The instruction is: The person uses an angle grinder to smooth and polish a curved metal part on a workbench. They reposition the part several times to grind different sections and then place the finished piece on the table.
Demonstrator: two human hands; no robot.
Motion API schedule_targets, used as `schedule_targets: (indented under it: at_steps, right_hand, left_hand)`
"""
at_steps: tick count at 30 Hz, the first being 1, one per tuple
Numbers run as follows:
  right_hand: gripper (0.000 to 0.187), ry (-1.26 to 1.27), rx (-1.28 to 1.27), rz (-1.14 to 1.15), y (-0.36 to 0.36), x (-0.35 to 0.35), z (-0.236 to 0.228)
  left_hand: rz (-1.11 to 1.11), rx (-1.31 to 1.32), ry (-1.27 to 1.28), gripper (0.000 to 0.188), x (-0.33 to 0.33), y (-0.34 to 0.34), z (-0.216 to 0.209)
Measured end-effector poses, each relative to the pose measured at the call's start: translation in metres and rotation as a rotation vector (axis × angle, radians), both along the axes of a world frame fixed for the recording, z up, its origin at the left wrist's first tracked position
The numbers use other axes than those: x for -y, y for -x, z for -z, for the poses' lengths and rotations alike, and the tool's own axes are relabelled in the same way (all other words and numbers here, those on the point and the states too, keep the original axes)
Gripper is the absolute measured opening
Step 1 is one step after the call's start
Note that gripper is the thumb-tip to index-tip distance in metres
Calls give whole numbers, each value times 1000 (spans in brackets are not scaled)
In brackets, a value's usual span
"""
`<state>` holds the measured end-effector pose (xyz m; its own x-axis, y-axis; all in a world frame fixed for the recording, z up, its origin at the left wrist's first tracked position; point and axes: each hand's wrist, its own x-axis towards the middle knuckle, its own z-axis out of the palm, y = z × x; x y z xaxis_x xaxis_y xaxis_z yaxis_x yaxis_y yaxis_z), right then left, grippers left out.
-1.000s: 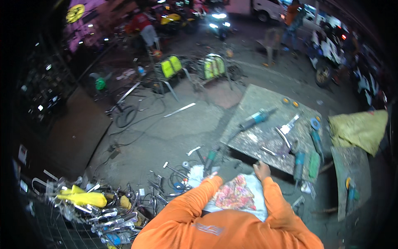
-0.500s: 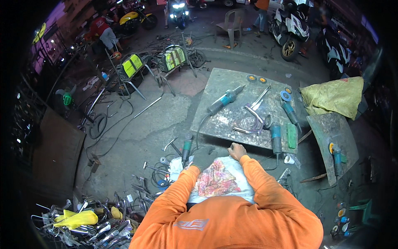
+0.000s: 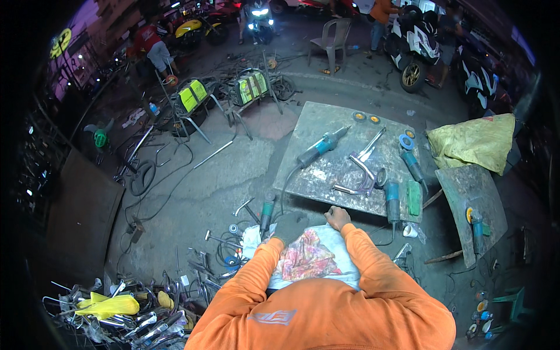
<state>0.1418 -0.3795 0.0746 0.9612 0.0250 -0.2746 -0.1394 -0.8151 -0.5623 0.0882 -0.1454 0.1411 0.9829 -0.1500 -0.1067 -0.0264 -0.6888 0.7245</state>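
My right hand (image 3: 337, 218) is closed, its fingers curled, just in front of the near edge of a worn metal-topped work table (image 3: 297, 177). What it holds, if anything, is hidden. My left hand (image 3: 276, 240) is low beside an upright teal and black angle grinder (image 3: 267, 213); its fingers are too dark to make out, and I cannot tell whether it touches the tool. A pink and yellow patterned cloth (image 3: 307, 256) lies over a white cloth on my lap, between my forearms. Bent chrome tubing (image 3: 364, 169) rests on the table.
More grinders, one a teal tool (image 3: 322, 148), lie on the table with abrasive discs and a green block (image 3: 414, 198). A smaller board (image 3: 466, 186) and yellow sack (image 3: 472, 140) are at right. Metal scrap (image 3: 125, 315) heaps at lower left. Cables cross the floor; people and motorcycles are beyond.
The view has tilted slightly, so the table and floor things appear a little lower and farther right. Both hands stay in nearly the same places.
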Motion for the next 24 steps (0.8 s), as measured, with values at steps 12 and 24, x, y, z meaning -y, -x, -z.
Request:
schedule_targets:
  at_steps: [12,24]
  right_hand:
    - [35,14,-23,-14,-2,0,3]
    - [41,7,38,-68,-5,7,10]
  left_hand:
    - [-31,-6,17,42,0,0,2]
    - [0,120,47,44,-2,2,26]
